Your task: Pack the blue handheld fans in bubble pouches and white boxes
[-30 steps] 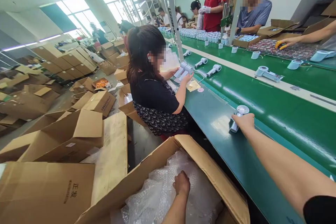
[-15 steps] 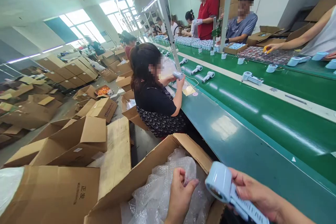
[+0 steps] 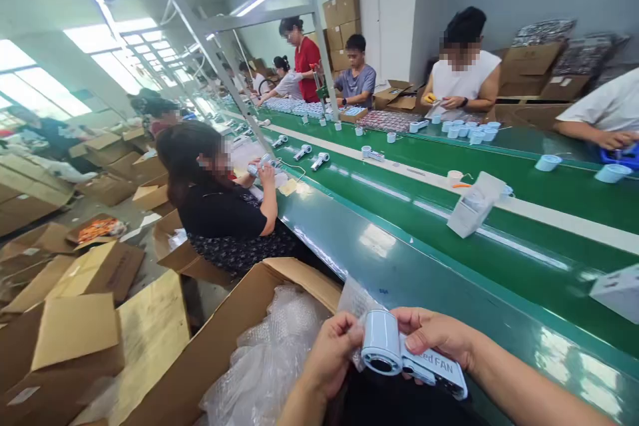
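My right hand (image 3: 439,339) is closed round a light-blue handheld fan (image 3: 382,343), near where its round head meets the handle. The handle, with "FAN" lettering, points to the lower right. Pinched in my left hand (image 3: 334,353) is a clear bubble-wrap bag (image 3: 357,299), whose upper part rises behind the fan head. The bag and the fan head are right against each other; whether the head is inside the bag I cannot tell. More bubble-wrap bags (image 3: 264,359) fill the open cardboard box (image 3: 200,353) below my left arm.
A green conveyor belt (image 3: 399,233) runs past the worktop (image 3: 344,233), carrying fans and white boxes (image 3: 476,203). A co-worker (image 3: 214,206) sits at my left, handling a fan. Others work across the belt. Open cartons (image 3: 74,346) crowd the floor at left.
My view has turned right. The left hand has drawn a bubble-wrap bag out of the box and brought it to the fan. My right hand has kept hold of the fan.
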Action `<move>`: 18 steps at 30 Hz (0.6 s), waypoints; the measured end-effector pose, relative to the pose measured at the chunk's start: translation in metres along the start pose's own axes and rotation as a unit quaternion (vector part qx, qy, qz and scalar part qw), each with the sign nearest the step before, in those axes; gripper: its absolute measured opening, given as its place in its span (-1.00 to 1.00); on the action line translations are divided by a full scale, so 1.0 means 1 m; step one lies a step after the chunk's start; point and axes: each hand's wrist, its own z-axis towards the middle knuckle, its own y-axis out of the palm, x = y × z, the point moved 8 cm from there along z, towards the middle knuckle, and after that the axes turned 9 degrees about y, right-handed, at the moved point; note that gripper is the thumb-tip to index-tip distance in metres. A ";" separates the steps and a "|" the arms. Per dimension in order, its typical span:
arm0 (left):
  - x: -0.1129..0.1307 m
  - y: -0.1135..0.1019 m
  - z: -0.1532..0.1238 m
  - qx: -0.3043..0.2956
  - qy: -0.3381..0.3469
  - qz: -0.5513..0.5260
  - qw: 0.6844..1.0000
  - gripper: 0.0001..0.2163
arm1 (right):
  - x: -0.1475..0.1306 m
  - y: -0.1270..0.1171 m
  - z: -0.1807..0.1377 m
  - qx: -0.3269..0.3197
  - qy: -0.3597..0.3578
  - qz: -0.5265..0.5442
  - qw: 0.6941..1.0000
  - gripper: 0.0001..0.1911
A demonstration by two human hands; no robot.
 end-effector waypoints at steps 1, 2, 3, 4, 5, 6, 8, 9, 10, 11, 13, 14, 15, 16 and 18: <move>-0.001 0.004 0.001 0.019 -0.001 -0.006 1.000 -0.55 | 0.002 -0.003 -0.011 0.024 -0.003 -0.014 1.000 -0.44; -0.001 0.008 0.002 0.037 0.006 -0.001 0.999 -0.55 | 0.005 -0.008 -0.021 0.052 -0.005 -0.027 0.998 -0.46; 0.000 0.014 0.003 0.050 0.016 0.008 0.999 -0.56 | 0.009 -0.012 -0.030 0.082 -0.008 -0.037 0.996 -0.48; 0.003 0.023 0.004 0.052 0.036 0.030 0.998 -0.60 | 0.013 -0.016 -0.037 0.110 -0.014 -0.044 0.993 -0.50; 0.010 0.034 0.003 0.041 0.074 0.072 0.994 -0.66 | 0.016 -0.019 -0.044 0.133 -0.023 -0.047 0.990 -0.50; 0.021 0.047 0.001 0.017 0.138 0.134 0.981 -0.72 | 0.019 -0.021 -0.050 0.152 -0.037 -0.044 0.987 -0.50; 0.048 0.083 -0.015 -0.060 0.319 0.298 0.898 -0.85 | 0.021 -0.024 -0.062 0.183 -0.077 -0.034 0.979 -0.49; 0.057 0.101 -0.028 -0.094 0.412 0.374 0.826 -0.85 | 0.021 -0.024 -0.069 0.198 -0.098 -0.027 0.975 -0.47; 0.061 0.114 -0.041 -0.111 0.486 0.431 0.752 -0.81 | 0.021 -0.024 -0.077 0.211 -0.115 -0.019 0.971 -0.46; 0.063 0.120 -0.050 -0.108 0.536 0.466 0.696 -0.78 | 0.021 -0.024 -0.084 0.222 -0.128 -0.011 0.967 -0.45; 0.060 0.121 -0.056 -0.058 0.572 0.511 0.639 -0.76 | 0.021 -0.024 -0.097 0.241 -0.148 -0.002 0.959 -0.44; 0.058 0.117 -0.054 -0.023 0.568 0.522 0.636 -0.78 | 0.021 -0.025 -0.102 0.253 -0.160 -0.001 0.954 -0.44; 0.054 0.112 -0.049 0.011 0.552 0.526 0.646 -0.81 | 0.020 -0.026 -0.107 0.267 -0.173 -0.002 0.948 -0.46; 0.049 0.107 -0.042 0.036 0.524 0.525 0.670 -0.85 | 0.020 -0.028 -0.111 0.280 -0.187 -0.002 0.942 -0.47; 0.034 0.099 -0.024 0.054 0.437 0.504 0.743 -0.87 | 0.022 -0.033 -0.115 0.300 -0.205 0.017 0.932 -0.47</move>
